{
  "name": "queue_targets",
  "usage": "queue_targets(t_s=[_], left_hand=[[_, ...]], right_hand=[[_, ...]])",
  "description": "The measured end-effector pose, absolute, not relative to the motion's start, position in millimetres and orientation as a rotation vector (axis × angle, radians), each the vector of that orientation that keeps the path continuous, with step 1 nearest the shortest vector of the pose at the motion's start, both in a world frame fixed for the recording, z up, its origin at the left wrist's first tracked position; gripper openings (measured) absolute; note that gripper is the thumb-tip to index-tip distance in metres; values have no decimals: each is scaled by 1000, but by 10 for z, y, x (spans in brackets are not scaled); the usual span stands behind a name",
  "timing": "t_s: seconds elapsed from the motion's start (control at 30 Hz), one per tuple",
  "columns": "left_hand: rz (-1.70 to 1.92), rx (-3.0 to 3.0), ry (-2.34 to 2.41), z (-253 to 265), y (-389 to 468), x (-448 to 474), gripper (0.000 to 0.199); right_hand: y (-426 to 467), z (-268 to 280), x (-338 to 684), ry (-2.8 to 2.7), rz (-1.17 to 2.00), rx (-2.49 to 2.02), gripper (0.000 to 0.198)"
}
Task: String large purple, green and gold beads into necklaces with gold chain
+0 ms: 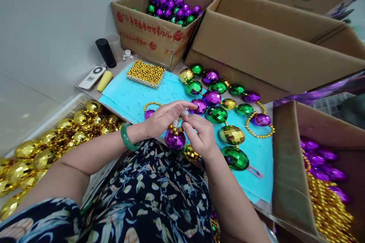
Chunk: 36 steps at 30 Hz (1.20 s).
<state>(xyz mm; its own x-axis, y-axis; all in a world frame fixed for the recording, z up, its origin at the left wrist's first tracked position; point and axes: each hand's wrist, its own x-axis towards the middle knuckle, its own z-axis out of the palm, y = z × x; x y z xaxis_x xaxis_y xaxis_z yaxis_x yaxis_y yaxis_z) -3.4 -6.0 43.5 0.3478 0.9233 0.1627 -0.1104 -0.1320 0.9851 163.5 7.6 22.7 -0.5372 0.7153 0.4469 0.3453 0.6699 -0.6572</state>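
My left hand (166, 120) and my right hand (201, 135) meet above the near edge of the blue cloth. Both are closed, fingertips pinching a bead string whose small gold beads (176, 132) show between them. White wrapping covers some fingertips. A large faceted purple bead (175, 140) hangs just below, with a gold bead (190, 152) beside it. The exact grip and the thread end are hidden by my fingers. To the right, strands of large green (216, 114), purple (211, 98) and gold beads (232, 134) lie on the cloth.
A clear tray of small gold beads (146, 73) sits on the blue cloth (122, 95). Cardboard boxes (148, 38) stand behind and at right (288, 159). Large gold beads (45, 159) fill a left-hand container. A black cylinder (105, 53), yellow cone (105, 81) and pink clip (254, 171) lie nearby.
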Motion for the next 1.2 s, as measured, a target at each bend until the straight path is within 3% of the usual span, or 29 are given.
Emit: queue_targets(t_s=[0.17,0.37,0.6,0.77,1.2], left_hand=[[1096,1382,784,409,-44,-51,53],[1104,1350,803,375,-21,-52,39],[1229,1468,970,296,-20,107,20],[1305,1524,1025,280,-17,174,11],[1333,1612,1038,302,-54,252,12]], right_hand=[[82,241,1624,-2116,749,-823,37],[74,119,1590,-1446,1322,-894,55],[8,26,1555,-1054,1667,-838,43],[-21,19,1586,-988,1737,-875,45],[-49,25,1597,-929,1738,-836,46]])
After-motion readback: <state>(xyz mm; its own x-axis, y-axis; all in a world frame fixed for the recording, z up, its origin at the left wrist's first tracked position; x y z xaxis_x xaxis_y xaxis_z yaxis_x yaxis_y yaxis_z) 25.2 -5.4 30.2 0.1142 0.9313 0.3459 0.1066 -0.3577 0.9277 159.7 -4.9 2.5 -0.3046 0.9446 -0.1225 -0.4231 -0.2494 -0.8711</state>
